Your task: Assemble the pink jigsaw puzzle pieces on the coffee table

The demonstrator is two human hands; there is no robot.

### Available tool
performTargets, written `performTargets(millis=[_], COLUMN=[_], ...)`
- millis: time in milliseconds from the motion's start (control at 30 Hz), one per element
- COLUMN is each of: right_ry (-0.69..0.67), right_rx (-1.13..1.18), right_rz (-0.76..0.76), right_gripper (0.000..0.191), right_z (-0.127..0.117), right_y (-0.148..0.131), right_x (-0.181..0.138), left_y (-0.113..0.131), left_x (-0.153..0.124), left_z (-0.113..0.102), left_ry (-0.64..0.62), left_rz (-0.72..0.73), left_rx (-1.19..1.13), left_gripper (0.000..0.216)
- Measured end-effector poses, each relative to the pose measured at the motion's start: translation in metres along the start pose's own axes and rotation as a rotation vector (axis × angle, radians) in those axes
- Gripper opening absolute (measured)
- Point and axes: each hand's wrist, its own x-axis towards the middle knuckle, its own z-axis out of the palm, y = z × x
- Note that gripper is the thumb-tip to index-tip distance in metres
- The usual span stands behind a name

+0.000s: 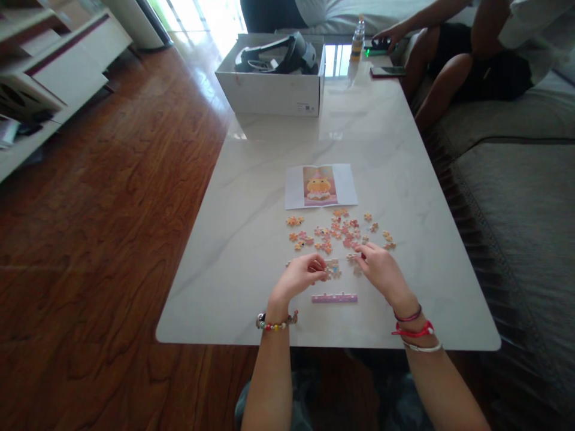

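Note:
Small orange and pink jigsaw pieces [339, 233] lie scattered on the white marble table [251, 239]. My left hand [302, 275] is closed, its fingertips pinching a small joined cluster of pieces [333, 269]. My right hand [381, 267] is closed too, fingertips pinching a piece [353, 256] at the scatter's near edge. A joined strip of pale purple pieces [335, 297] lies just in front of both hands. A printed reference picture [320, 185] lies beyond the loose pieces.
An open white box [274, 90] holding a dark headset stands at the table's far end, beside a bottle [357, 39] and two phones [387, 71]. Another person [467, 54] sits on the grey sofa [516, 197] at right. Wooden floor lies to the left.

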Motion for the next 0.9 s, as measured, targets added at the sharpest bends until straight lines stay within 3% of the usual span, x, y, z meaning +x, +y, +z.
performTargets(millis=[100,233,333,467,600,900], right_ry=[-0.031,-0.261,-0.228,-0.098,-0.067,-0.042], right_rx=[0.254,0.559,0.486,0.324,0.219,0.195], right_rz=[-0.067,-0.158,-0.122,-0.104,-0.143,-0.111], right_gripper=[0.022,0.023,0.009,0.009,0.011,0.014], right_z=[0.0,0.007,0.015,0.027,0.034,0.035], right_y=[-0.014,-0.034,-0.041,-0.039,-0.037,-0.041], right_x=[-0.002,-0.006,-0.005,-0.003,-0.003,-0.004], left_y=[-0.002,-0.007,-0.01,-0.011,-0.013,-0.01], left_x=[0.0,0.001,0.002,0.004,0.004,0.006], left_z=[0.0,0.004,0.007,0.005,-0.001,0.004], left_ry=[0.007,-0.01,0.036,0.186,0.298,0.32], left_rz=[-0.01,-0.013,-0.018,-0.014,0.046,0.026], left_rx=[-0.006,-0.039,-0.025,0.047,0.261,0.532], left_gripper=[0.012,0.021,0.022,0.019,0.013,0.012])
